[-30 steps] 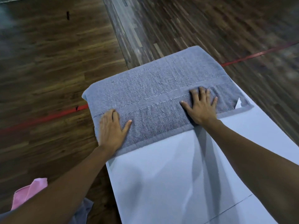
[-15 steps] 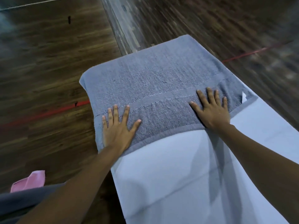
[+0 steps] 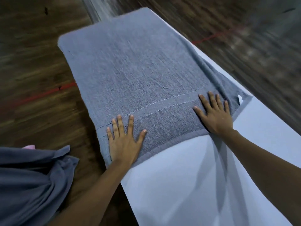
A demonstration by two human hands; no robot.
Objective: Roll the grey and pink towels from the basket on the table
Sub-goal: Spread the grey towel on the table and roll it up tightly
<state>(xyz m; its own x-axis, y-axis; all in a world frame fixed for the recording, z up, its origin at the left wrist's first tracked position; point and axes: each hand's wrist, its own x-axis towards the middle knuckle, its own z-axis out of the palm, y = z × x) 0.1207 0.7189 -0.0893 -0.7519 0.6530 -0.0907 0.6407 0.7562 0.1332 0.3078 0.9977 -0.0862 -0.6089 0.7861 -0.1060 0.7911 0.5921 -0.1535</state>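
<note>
On the grey towel (image 3: 146, 75), left hand (image 3: 124, 141) and right hand (image 3: 215, 114) press flat

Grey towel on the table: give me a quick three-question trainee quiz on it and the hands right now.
1. True or false: the grey towel is already rolled up.
2. The left hand is: A) pinching a corner, B) flat on the grey towel, C) off it.
3. Fill the gap: the right hand rests on the grey towel, which lies on a ___ table.
Key: 1 false; 2 B; 3 white.
</note>
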